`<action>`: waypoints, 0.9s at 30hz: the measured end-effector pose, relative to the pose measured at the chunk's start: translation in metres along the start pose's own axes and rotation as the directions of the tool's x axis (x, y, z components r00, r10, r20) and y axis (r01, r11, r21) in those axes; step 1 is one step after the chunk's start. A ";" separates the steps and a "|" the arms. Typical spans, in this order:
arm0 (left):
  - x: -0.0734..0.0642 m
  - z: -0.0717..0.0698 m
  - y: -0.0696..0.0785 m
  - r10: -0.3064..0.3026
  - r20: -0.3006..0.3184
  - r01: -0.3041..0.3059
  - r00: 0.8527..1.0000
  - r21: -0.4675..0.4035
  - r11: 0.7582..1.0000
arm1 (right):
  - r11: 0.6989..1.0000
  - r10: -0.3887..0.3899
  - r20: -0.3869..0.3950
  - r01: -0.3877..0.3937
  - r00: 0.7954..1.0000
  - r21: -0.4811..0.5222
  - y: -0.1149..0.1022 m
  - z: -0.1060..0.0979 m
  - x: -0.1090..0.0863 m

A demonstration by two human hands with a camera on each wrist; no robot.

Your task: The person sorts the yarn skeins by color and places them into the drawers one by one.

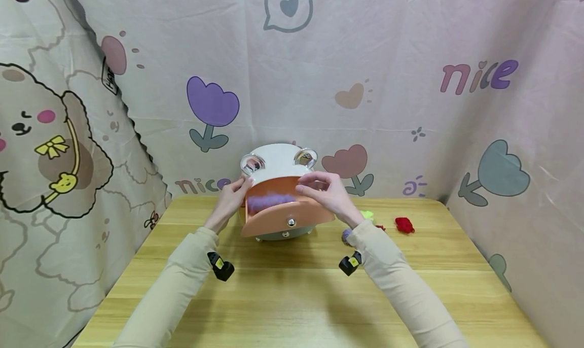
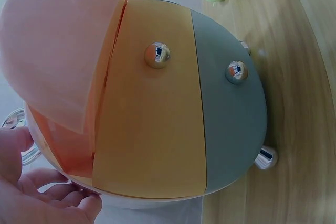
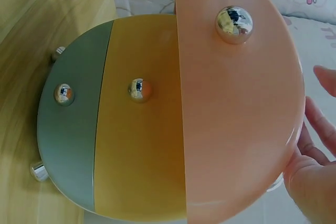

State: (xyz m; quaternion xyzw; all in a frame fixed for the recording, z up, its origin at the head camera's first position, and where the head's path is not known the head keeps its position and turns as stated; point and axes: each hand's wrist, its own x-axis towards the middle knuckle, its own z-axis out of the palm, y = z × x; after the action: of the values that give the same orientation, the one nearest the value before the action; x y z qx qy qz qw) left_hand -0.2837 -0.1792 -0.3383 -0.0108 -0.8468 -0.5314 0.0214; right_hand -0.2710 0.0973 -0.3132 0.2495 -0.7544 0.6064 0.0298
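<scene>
A small rounded cabinet with a white top (image 1: pixel 278 158) and silver knobs stands at the back of the table. Its pink-orange top drawer (image 1: pixel 269 221) is pulled out, with fuzzy purple material (image 1: pixel 271 201) inside. The yellow drawer (image 2: pixel 152 108) and grey-green drawer (image 3: pixel 71 140) below are closed. My left hand (image 1: pixel 231 201) holds the cabinet's upper left side, its fingers curled along the edge in the left wrist view. At the right end of the drawer, my right hand (image 1: pixel 333 193) hovers with fingers loosely bent, nothing visible between thumb and fingertips.
To the right on the wooden table (image 1: pixel 292 302) lie a red yarn ball (image 1: pixel 404 225), a pale green one (image 1: pixel 367 215) and a purple one (image 1: pixel 347 236), partly behind my right forearm. A patterned cloth (image 1: pixel 388 48) hangs close behind the cabinet.
</scene>
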 end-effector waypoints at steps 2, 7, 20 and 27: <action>0.000 0.000 0.000 -0.002 0.002 0.002 1.000 0.005 1.000 | 1.000 -0.003 -0.020 0.002 1.000 -0.016 0.001 -0.001 -0.001; 0.000 0.000 0.000 -0.005 0.004 0.005 1.000 0.001 1.000 | 1.000 0.002 -0.049 -0.003 0.999 -0.016 0.004 -0.005 -0.002; 0.000 0.000 0.000 -0.015 0.002 0.015 1.000 -0.002 1.000 | 0.997 -0.020 -0.136 0.029 0.991 0.065 0.012 -0.009 -0.005; 0.000 0.000 0.000 -0.018 0.001 0.018 1.000 -0.001 1.000 | 0.990 -0.044 -0.245 0.076 0.968 0.121 0.020 -0.013 -0.008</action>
State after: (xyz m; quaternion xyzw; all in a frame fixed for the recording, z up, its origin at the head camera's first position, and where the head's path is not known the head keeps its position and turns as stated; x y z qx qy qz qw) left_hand -0.2833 -0.1787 -0.3382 -0.0035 -0.8465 -0.5321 0.0161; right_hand -0.2759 0.1148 -0.3303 0.1980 -0.6961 0.6789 0.1236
